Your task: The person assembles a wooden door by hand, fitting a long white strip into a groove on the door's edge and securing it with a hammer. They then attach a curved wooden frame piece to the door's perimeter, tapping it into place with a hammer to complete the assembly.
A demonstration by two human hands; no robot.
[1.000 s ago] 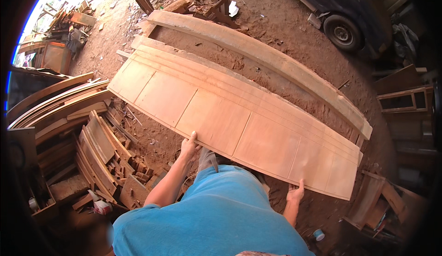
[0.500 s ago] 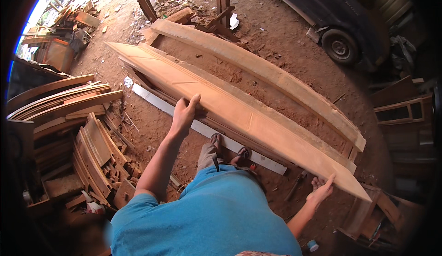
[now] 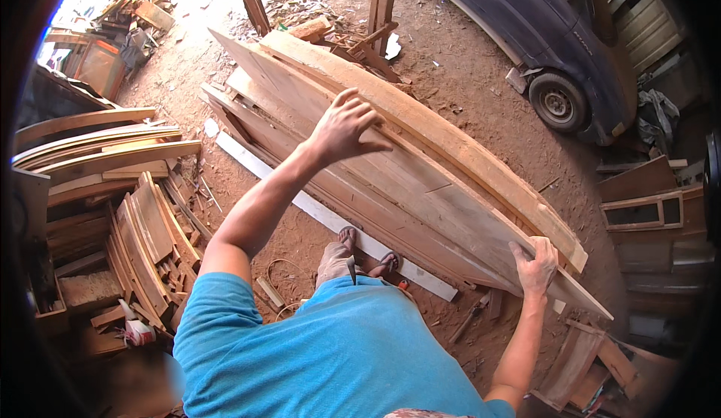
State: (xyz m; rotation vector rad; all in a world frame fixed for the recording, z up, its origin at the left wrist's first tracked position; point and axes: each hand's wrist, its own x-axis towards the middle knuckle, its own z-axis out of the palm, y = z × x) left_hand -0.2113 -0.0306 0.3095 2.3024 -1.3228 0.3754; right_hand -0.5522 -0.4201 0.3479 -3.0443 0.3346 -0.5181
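Note:
A long wooden panel [image 3: 451, 200] stands tilted on its long edge, its plain face toward me. My right hand [image 3: 539, 266] grips its upper edge near the right end, thumb on the near face and fingers over the edge. My left hand [image 3: 342, 131] is raised at the upper edge left of the middle, thumb and fingers spread apart; whether the fingertips touch the wood is hard to see. Under and in front of the panel lie other wooden boards [image 3: 300, 170]. Just beyond it, a thick curved timber [image 3: 451, 162] runs alongside.
A white strip [image 3: 315, 211] lies on the dirt floor by my feet. Curved wooden pieces [image 3: 113, 147] are stacked at the left, with offcuts below them. A dark blue vehicle [image 3: 526, 27] stands at far right. Wooden posts [image 3: 383, 1] rise at the back. Frames and scraps [image 3: 574, 362] lie near right.
The panel has turned up onto its edge, showing its plain face instead of the grooved one. My left hand has moved up and right, off the near edge; my right hand now grips the upper edge.

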